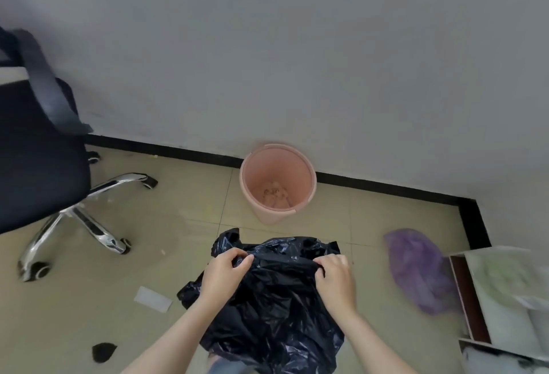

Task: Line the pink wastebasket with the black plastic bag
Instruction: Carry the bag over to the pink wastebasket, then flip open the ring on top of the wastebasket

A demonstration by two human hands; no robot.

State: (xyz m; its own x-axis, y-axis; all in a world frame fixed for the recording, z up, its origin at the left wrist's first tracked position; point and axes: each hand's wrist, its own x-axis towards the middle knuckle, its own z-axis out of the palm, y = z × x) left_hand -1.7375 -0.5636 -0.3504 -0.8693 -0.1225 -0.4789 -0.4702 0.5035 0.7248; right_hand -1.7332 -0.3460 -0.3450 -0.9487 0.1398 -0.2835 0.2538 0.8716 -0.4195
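Observation:
The pink wastebasket (277,183) stands upright on the floor against the wall, unlined, with a few scraps at its bottom. The black plastic bag (276,308) hangs crumpled in front of me, below and nearer than the basket. My left hand (224,272) pinches the bag's upper edge on the left. My right hand (335,277) pinches the same edge on the right. Both hands are about a basket's width apart, well short of the basket.
A dark office chair (41,171) with chrome legs stands at the left. A purple bag (419,272) lies on the floor at the right, beside a white shelf unit (505,299). A scrap of white paper (153,299) and a dark spot (102,351) lie at lower left.

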